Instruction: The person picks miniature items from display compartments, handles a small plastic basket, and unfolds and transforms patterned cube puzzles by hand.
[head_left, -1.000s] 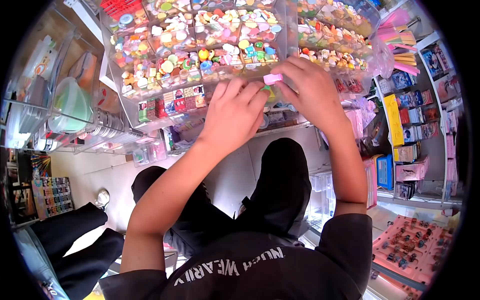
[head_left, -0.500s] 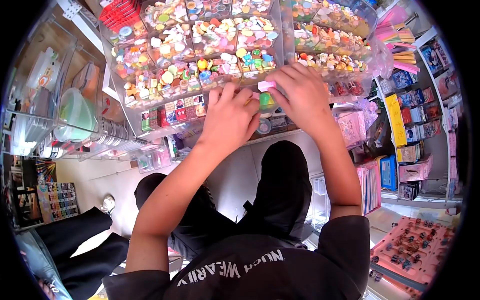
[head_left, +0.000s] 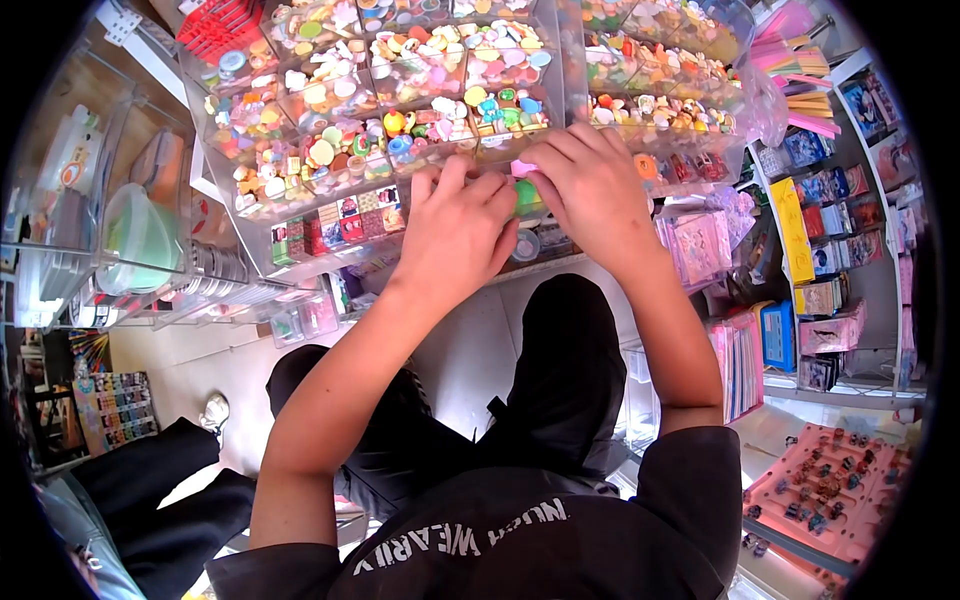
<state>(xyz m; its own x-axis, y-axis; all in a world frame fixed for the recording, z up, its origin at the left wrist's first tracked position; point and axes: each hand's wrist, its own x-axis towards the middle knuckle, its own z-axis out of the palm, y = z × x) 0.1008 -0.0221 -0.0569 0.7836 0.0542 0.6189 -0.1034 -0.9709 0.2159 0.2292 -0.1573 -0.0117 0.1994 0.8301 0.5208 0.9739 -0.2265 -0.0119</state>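
Note:
My right hand point(head_left: 592, 195) pinches a small pink piece point(head_left: 521, 168) between thumb and fingertips; its exact kind does not show. My left hand point(head_left: 455, 228) is beside it on the left, fingers curled, and whatever they hold is hidden. A bright green item point(head_left: 528, 197) appears in the gap between both hands, below the pink piece. Both hands are at the front of a clear divided case point(head_left: 215, 180), just below its lowest row of charms. Small colourful charms point(head_left: 345, 140) fill its compartments, and red and green patterned pieces point(head_left: 350, 222) stand in the front row at left.
A red basket point(head_left: 222, 28) sits at the upper left. Clear shelves with a round green-tinted container point(head_left: 145, 232) stand left. Racks of packaged cards point(head_left: 825, 225) and a pink tray point(head_left: 835, 490) of small items are on the right. Another person's dark-trousered leg point(head_left: 150, 465) is at lower left.
The view has shifted slightly, so the case sits a little farther left. The right hand's fingers now cover more of the pink piece. Both hands stay close together.

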